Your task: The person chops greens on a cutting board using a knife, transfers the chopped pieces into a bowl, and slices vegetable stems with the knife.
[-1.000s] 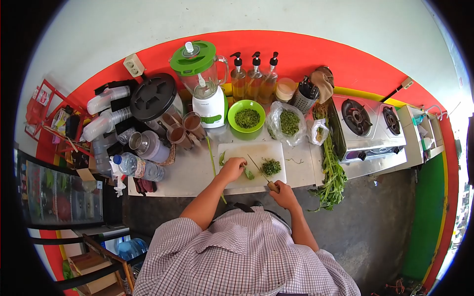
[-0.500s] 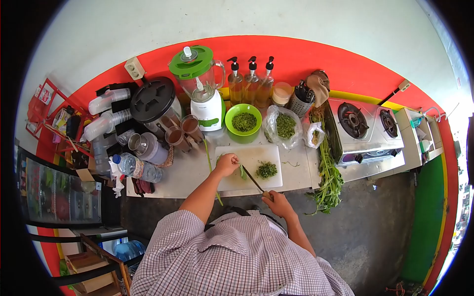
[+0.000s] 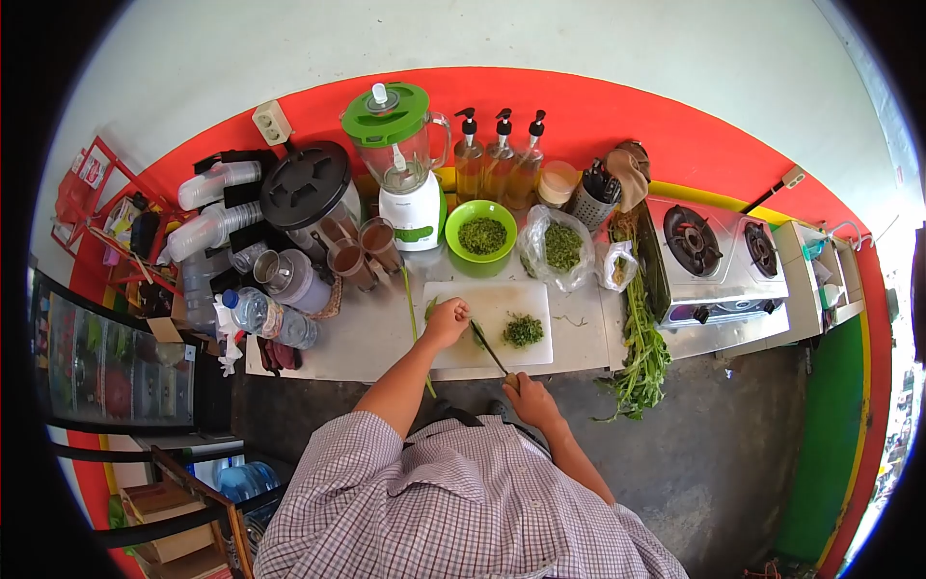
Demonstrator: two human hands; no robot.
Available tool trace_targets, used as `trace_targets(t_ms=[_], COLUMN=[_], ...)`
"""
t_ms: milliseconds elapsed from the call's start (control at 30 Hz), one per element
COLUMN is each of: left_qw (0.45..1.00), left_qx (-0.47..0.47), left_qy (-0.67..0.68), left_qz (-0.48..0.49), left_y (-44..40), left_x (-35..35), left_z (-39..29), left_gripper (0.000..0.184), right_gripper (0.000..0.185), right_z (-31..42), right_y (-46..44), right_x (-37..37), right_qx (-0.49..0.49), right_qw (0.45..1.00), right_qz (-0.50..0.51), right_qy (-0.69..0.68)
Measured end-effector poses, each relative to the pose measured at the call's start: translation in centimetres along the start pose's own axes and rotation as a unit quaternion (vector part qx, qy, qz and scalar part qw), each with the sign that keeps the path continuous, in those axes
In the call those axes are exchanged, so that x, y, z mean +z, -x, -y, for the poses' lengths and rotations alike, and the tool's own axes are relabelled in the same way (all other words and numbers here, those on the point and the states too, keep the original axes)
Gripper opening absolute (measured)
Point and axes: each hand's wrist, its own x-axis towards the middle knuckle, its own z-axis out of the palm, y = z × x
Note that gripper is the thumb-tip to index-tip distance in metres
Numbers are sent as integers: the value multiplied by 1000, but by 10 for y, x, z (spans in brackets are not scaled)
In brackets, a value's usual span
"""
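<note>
"What's changed?"

"The knife (image 3: 495, 358). A second ago its blade lay close to the chopped pile (image 3: 523, 330); now it has shifted left and nearer the body, its tip just beside the left hand (image 3: 447, 322)."

"And each grip?"

"The right hand (image 3: 533, 401) is wrapped round the knife's handle. The left is bent over the board (image 3: 494, 292); I can't tell whether its fingers pinch the leaf (image 3: 477, 340) by the blade."

"Where are the greens?"

"The pile sits on the board's right half, as before, with the board on the counter (image 3: 386, 349)."

"Meaning?"

"I'd judge attention is on the leaf rather than the pile, with fingertips near the edge."
</note>
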Motion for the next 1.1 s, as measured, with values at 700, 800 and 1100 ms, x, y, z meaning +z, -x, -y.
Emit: trace_targets(t_ms=[700, 800, 1100], left_qw=[992, 989, 987], left_qx=[23, 35, 63], left_qy=[79, 76, -6], left_qz=[-100, -119, -147], left_y=[13, 15, 43], left_x=[17, 19, 21], left_z=[9, 10, -4], left_gripper=[36, 39, 28], right_gripper=[39, 39, 38], right_z=[47, 50, 47], right_y=[-36, -43, -51], right_x=[17, 16, 28], right_qx=[89, 89, 98], right_qw=[993, 993, 989], right_qz=[42, 47, 58], right_qy=[60, 58, 94])
